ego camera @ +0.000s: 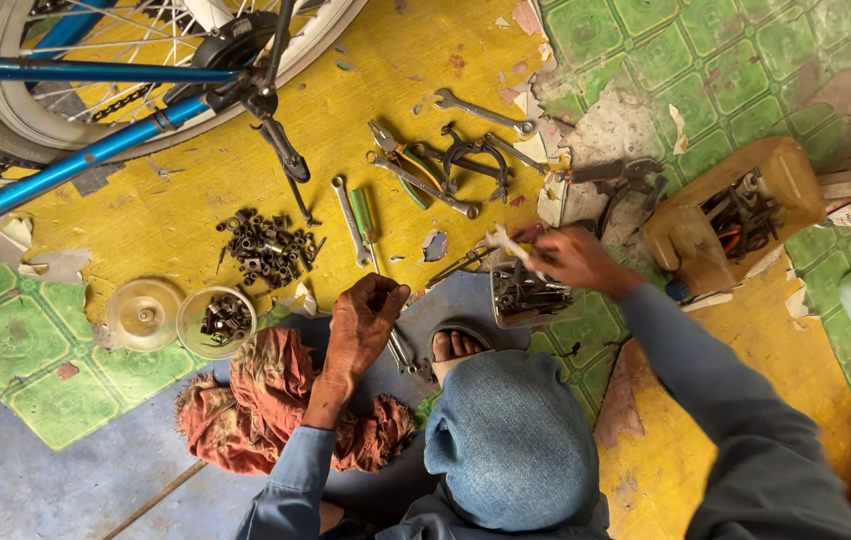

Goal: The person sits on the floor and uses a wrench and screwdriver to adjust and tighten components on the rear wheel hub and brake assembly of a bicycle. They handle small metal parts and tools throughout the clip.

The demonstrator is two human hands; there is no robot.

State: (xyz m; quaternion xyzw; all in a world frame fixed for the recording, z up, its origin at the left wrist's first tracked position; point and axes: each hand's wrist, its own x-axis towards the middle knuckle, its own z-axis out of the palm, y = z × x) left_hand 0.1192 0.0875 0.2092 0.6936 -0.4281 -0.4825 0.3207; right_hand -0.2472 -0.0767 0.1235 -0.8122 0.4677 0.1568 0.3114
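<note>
Worn yellow floor [175, 215] spreads under me; nearest, my left hand [365, 318] curls shut on something small I cannot make out, beside the red rag [265, 395]; further off, my right hand [570, 260] pinches a thin tool [507, 242] over the small tray of parts [525, 297]
</note>
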